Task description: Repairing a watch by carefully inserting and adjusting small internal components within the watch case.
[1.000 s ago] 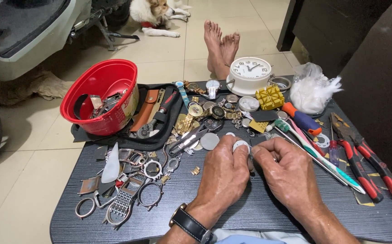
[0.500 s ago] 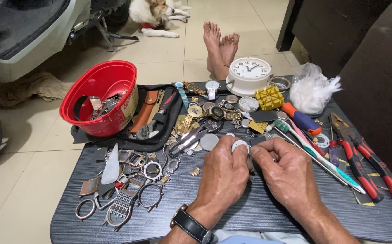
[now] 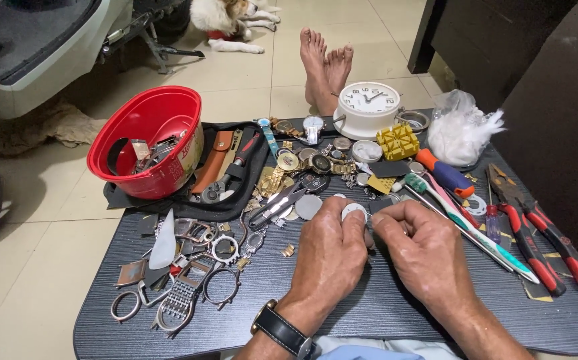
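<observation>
1. Squarely at the centre of the frame, a small round watch case back (image 3: 354, 211), pale and smooth like brushed metal, sits pinched at the fingertips of the left hand (image 3: 329, 257); that grip is closed on its rim.
2. Just right of it, the right hand (image 3: 429, 257) has thumb and fingers drawn together beside the disc. Whether they clamp a small part or tool I cannot tell, as the fingers hide it.
3. To do this well, I judge the disc should be held by its edge only, low over the counter (image 3: 369, 313), so that a slip drops it a short way onto the dark ribbed top.
4. Both wrists look braced near the counter, which should steady such fine work; a black-strapped wristwatch (image 3: 283, 330) rides the left wrist.
5. Close above the hands lie black tweezers-like pliers (image 3: 277, 205) and a heap of gilt and steel watch heads (image 3: 302, 163), hard and glossy.
6. At lower left lie bare steel watch bezels and bracelet links (image 3: 189, 287), thin and springy.
7. Upper left holds a red plastic bowl (image 3: 149, 140); top centre, a white round clock (image 3: 367, 107); far right, red-handled pliers (image 3: 542, 227) and a crumpled clear bag (image 3: 462, 130).
</observation>
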